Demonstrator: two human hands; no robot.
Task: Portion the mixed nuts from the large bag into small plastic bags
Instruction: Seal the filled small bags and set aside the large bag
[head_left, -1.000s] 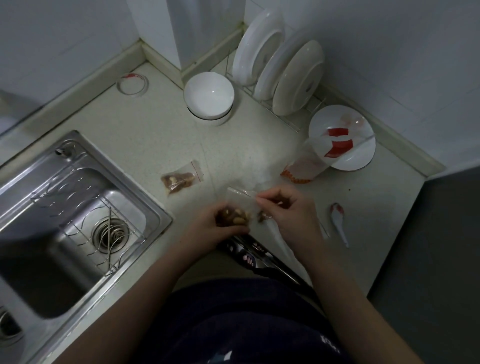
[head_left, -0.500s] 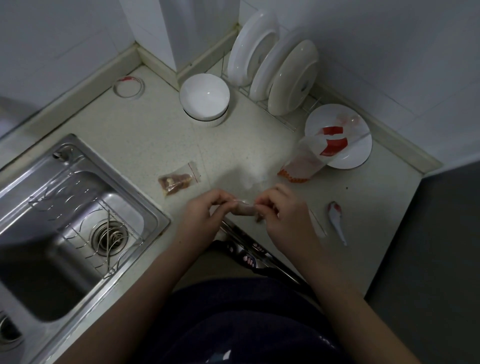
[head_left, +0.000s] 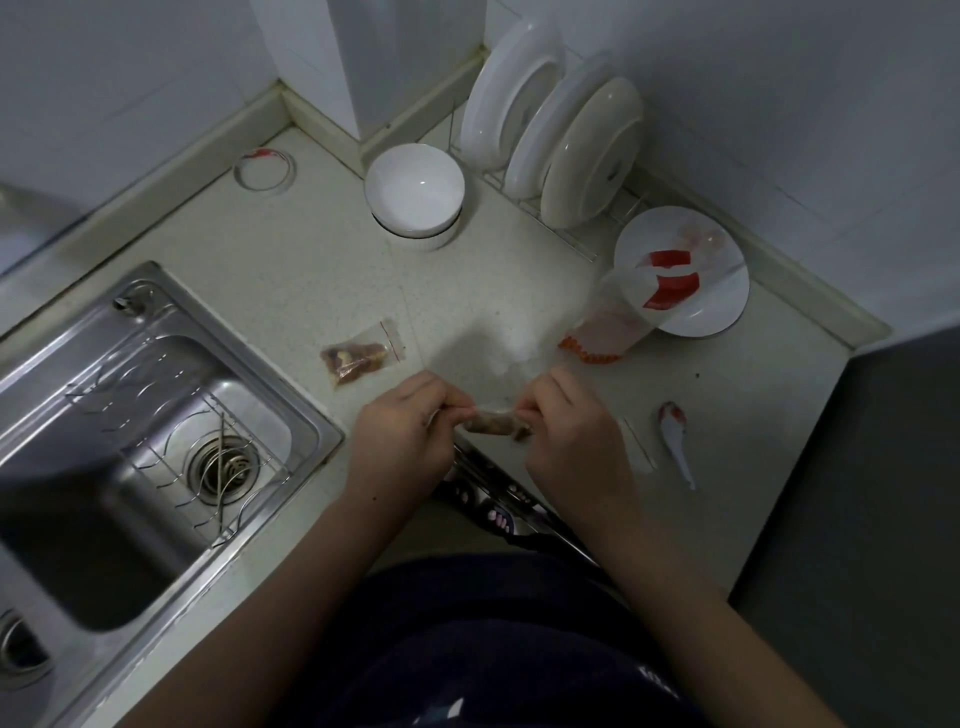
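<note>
1. The left hand (head_left: 400, 431) and right hand (head_left: 566, 441) each pinch one end of a small plastic bag (head_left: 496, 422) of nuts, held above the front edge of the countertop (head_left: 311, 270).
2. Grip: fingertips are closed tight on the bag's ends, and the bag lies level between them.
3. A second filled bag (head_left: 361, 356) lies flat between the sink (head_left: 234, 353) and the hands, touching neither.
4. The large bag (head_left: 623, 312) lies toward the right rear corner, its upper part resting on a white plate (head_left: 722, 312).
5. A spoon (head_left: 675, 436) lies near the right edge.
</note>
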